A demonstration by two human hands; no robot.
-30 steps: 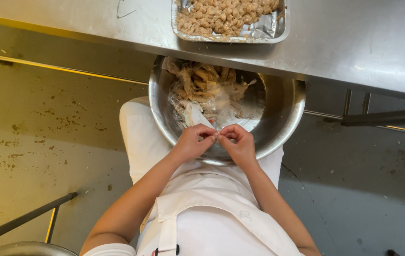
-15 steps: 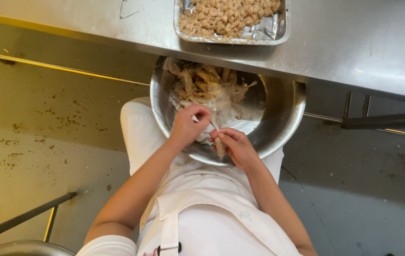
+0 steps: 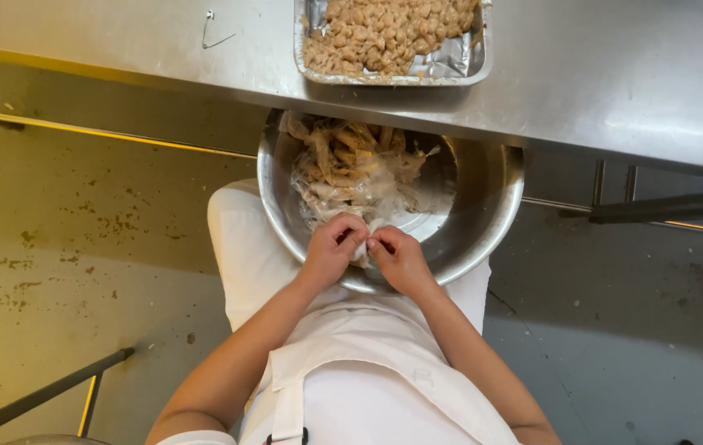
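The left hand (image 3: 333,250) is curled, and its fingertips pinch a small pale piece of food (image 3: 361,247). The right hand (image 3: 399,258) is just beside it, fingertips almost touching the left ones. It pinches the same small piece from the other side. Both hands are over the near side of a big round metal bowl (image 3: 483,222) that sits on the person's lap, on a white apron (image 3: 368,387). Just past the fingers, inside the bowl, lies a crinkly clear plastic bag (image 3: 343,169) full of tan, stringy pieces. Farther past the hands is a shiny metal table (image 3: 615,74). On it, up above the right hand, sits a foil tray (image 3: 467,62) filled with small tan lumps.
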